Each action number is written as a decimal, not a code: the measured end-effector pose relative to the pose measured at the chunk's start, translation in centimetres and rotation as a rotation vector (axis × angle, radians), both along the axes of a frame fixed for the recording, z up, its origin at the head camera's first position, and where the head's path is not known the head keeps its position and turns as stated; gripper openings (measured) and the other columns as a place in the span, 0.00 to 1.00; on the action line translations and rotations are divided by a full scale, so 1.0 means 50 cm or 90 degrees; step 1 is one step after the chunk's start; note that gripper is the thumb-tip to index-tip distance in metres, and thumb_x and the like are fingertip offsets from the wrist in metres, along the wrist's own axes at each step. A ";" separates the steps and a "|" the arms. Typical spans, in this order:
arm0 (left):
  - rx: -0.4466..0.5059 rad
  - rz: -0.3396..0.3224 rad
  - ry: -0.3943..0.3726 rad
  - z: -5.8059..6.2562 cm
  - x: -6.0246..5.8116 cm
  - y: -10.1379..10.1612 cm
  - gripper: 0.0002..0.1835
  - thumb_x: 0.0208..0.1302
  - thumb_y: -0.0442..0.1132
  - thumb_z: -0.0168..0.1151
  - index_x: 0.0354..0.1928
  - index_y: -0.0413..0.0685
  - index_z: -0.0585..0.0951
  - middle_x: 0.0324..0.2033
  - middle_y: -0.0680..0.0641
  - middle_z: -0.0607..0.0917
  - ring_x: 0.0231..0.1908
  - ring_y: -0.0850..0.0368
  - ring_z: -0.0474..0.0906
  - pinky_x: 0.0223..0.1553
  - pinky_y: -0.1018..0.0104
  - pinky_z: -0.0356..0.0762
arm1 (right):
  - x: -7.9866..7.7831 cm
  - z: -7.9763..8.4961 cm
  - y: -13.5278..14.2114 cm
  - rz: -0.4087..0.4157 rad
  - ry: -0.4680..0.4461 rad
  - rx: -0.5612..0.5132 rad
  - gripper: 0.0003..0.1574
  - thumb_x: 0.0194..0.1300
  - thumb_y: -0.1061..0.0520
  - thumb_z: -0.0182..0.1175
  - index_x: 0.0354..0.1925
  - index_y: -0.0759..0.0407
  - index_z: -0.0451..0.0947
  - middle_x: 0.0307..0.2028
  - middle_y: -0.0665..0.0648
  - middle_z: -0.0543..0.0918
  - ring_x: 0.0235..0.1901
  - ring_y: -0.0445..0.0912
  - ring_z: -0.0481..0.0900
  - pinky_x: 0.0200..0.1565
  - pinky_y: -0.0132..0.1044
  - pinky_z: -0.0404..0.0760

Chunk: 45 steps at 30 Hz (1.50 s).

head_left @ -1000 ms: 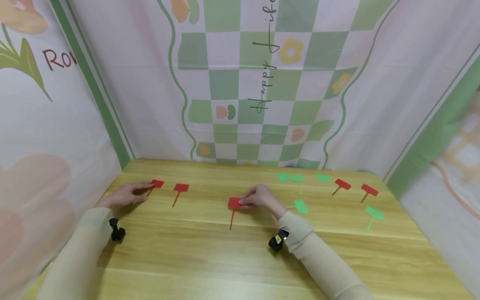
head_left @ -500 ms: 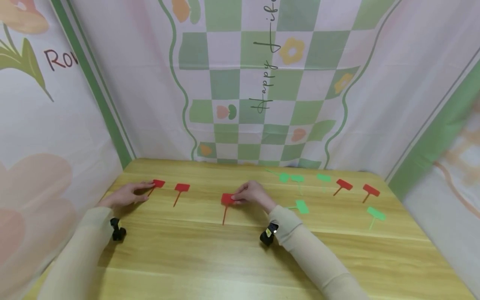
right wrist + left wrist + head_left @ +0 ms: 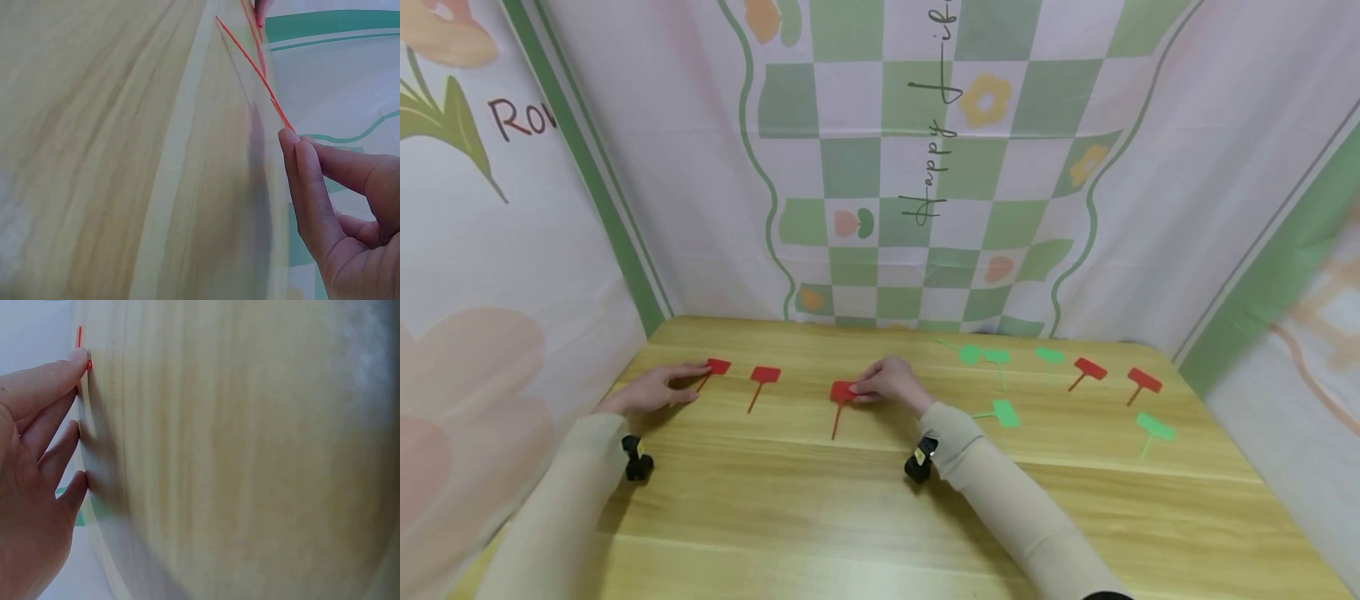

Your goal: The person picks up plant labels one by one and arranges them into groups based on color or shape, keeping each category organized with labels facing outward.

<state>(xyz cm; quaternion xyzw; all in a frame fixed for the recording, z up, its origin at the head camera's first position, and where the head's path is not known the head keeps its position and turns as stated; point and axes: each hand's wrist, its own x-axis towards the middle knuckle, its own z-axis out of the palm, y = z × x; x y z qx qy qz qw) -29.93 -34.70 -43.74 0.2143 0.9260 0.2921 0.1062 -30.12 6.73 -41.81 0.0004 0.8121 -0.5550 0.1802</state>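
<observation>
My right hand (image 3: 889, 383) pinches a red plant label (image 3: 842, 390) by the edge of its plate between thumb and fingers. In the right wrist view this label (image 3: 250, 61) is seen edge-on, tilted, its stem tip pointing down toward the table over a shadow. My left hand (image 3: 655, 390) rests at the far left, fingers fairly straight, with fingertips on the plate of another red plant label (image 3: 718, 367). Between the two hands a third red plant label (image 3: 765, 375) lies flat, its stem toward the front.
On the right side of the wooden table (image 3: 775, 517) lie two red plant labels, one nearer (image 3: 1090, 368), and several green ones, such as a green label (image 3: 1155, 427) at far right and another green label (image 3: 1006, 413) behind the right forearm. A patterned curtain (image 3: 902, 167) closes the back.
My right hand has moved left and slightly back with the red plant label, bringing it closer to the label in the middle. The left hand has stayed in place.
</observation>
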 end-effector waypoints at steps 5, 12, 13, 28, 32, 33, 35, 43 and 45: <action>-0.001 0.003 -0.002 -0.002 -0.002 0.000 0.30 0.66 0.41 0.58 0.67 0.38 0.65 0.69 0.31 0.57 0.68 0.27 0.48 0.64 0.32 0.50 | -0.009 -0.006 -0.011 0.001 0.005 -0.004 0.10 0.56 0.67 0.65 0.38 0.71 0.82 0.33 0.63 0.87 0.24 0.43 0.86 0.34 0.32 0.84; 0.001 0.011 -0.012 -0.003 -0.002 -0.001 0.30 0.66 0.42 0.59 0.67 0.39 0.65 0.69 0.30 0.56 0.68 0.27 0.47 0.63 0.31 0.50 | -0.020 -0.008 -0.026 0.013 0.014 0.013 0.09 0.56 0.66 0.66 0.38 0.69 0.83 0.30 0.62 0.87 0.22 0.42 0.85 0.32 0.30 0.84; 0.004 0.011 -0.015 -0.003 -0.002 -0.001 0.30 0.66 0.42 0.59 0.67 0.39 0.65 0.69 0.30 0.56 0.68 0.27 0.47 0.63 0.31 0.50 | -0.021 -0.008 -0.028 0.014 0.016 0.014 0.09 0.56 0.65 0.66 0.38 0.69 0.83 0.30 0.62 0.87 0.22 0.42 0.85 0.32 0.30 0.84; 0.005 0.011 -0.014 -0.002 -0.003 -0.001 0.30 0.67 0.41 0.58 0.67 0.37 0.65 0.70 0.31 0.56 0.68 0.27 0.46 0.64 0.30 0.47 | -0.036 -0.012 -0.064 -0.022 -0.007 -0.042 0.11 0.55 0.68 0.66 0.38 0.72 0.83 0.30 0.64 0.87 0.20 0.41 0.84 0.31 0.28 0.83; -0.002 0.010 -0.012 -0.003 -0.004 -0.001 0.30 0.67 0.41 0.58 0.67 0.37 0.64 0.70 0.31 0.56 0.68 0.27 0.46 0.63 0.30 0.48 | -0.042 -0.015 -0.072 -0.026 -0.016 -0.057 0.11 0.55 0.68 0.66 0.39 0.73 0.82 0.31 0.65 0.87 0.20 0.41 0.84 0.32 0.29 0.84; -0.003 0.011 -0.012 -0.003 -0.004 -0.001 0.30 0.67 0.41 0.58 0.67 0.37 0.64 0.70 0.31 0.56 0.68 0.27 0.46 0.63 0.30 0.48 | -0.044 -0.016 -0.073 -0.026 -0.018 -0.061 0.11 0.55 0.69 0.66 0.39 0.73 0.82 0.32 0.66 0.87 0.20 0.41 0.84 0.32 0.29 0.84; -0.006 0.010 -0.012 -0.002 -0.003 0.000 0.30 0.67 0.41 0.58 0.67 0.37 0.64 0.69 0.30 0.56 0.68 0.27 0.46 0.63 0.30 0.49 | -0.046 -0.017 -0.077 -0.029 -0.021 -0.065 0.11 0.56 0.69 0.65 0.39 0.73 0.82 0.33 0.66 0.87 0.21 0.42 0.84 0.32 0.30 0.84; -0.003 0.012 -0.017 0.000 -0.001 0.001 0.30 0.67 0.42 0.57 0.68 0.38 0.64 0.70 0.30 0.55 0.68 0.27 0.46 0.63 0.31 0.50 | -0.049 -0.018 -0.090 -0.037 -0.016 -0.054 0.11 0.55 0.68 0.65 0.39 0.73 0.82 0.32 0.66 0.87 0.18 0.40 0.82 0.31 0.29 0.83; -0.004 0.014 -0.019 0.000 -0.001 0.000 0.30 0.67 0.42 0.57 0.68 0.38 0.64 0.69 0.29 0.55 0.68 0.27 0.46 0.63 0.31 0.50 | -0.050 -0.020 -0.093 -0.040 -0.017 -0.063 0.11 0.55 0.69 0.65 0.39 0.73 0.82 0.31 0.67 0.87 0.17 0.39 0.82 0.30 0.28 0.83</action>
